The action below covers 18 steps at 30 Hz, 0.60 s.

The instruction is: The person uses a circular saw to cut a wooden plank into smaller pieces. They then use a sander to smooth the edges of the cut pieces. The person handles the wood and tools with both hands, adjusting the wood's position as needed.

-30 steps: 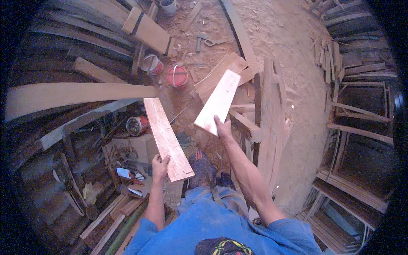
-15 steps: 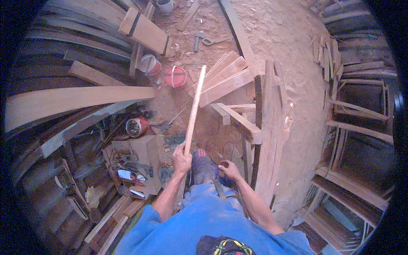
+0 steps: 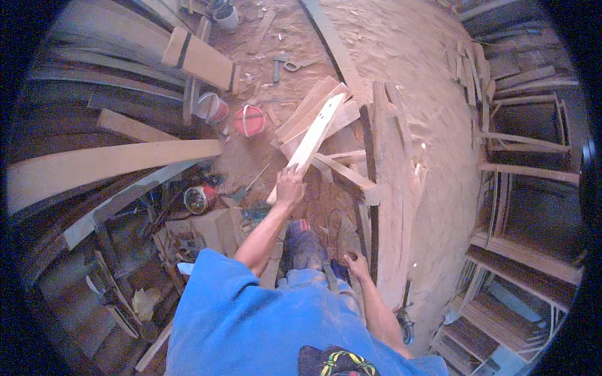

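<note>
Sawdust-covered earthen workshop floor (image 3: 426,75), timber stacked on both sides. Left hand (image 3: 290,187) grasps the near end of a pale narrow wooden plank (image 3: 313,135), which angles out over a far pile of offcuts. Right hand (image 3: 355,263) low by the knee; grip unclear. Left, a red plastic bucket (image 3: 249,120), contents unclear.

One pale flat wooden board (image 3: 311,141) is held up at about 12 o'clock. Two hands show: one left hand (image 3: 290,187) and one right hand (image 3: 356,264). Two small round buckets stand at 11 o'clock, one red bucket (image 3: 249,120) and one whitish bucket with a red inside (image 3: 210,107). One round tin (image 3: 197,199) lies at 9 o'clock.
</note>
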Tool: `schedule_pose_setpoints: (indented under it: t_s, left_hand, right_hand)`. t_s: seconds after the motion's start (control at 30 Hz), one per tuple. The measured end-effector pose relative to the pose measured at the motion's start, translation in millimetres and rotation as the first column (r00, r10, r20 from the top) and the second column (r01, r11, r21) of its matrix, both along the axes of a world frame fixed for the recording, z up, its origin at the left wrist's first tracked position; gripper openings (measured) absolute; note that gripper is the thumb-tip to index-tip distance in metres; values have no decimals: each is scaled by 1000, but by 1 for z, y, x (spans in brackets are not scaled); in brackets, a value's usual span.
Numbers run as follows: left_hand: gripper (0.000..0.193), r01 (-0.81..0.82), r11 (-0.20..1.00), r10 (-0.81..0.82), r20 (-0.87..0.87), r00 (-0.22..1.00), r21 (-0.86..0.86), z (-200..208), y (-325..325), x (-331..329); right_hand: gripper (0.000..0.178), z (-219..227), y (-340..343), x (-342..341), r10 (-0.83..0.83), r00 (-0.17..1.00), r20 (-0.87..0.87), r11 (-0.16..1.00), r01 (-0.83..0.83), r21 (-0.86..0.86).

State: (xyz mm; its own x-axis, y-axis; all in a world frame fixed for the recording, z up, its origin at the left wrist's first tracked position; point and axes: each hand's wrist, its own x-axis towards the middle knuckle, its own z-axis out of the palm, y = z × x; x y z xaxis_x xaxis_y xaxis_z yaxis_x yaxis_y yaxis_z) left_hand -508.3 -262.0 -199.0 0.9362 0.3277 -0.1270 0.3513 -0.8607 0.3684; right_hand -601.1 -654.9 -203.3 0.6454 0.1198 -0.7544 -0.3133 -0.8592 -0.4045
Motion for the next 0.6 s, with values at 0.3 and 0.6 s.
schedule_pose_setpoints:
  t_s: [0.3,0.6]
  left_hand:
    - [62,-244,866,-62,-578,814,-436,-64,-55,-93]
    - [71,-391,874,14,-789,614,-289,-93,-7,-229]
  right_hand:
    - [48,31,25,10,-81,996,23,989,78,128]
    - [37,48,2,10,-251,968,11,950,244,194]
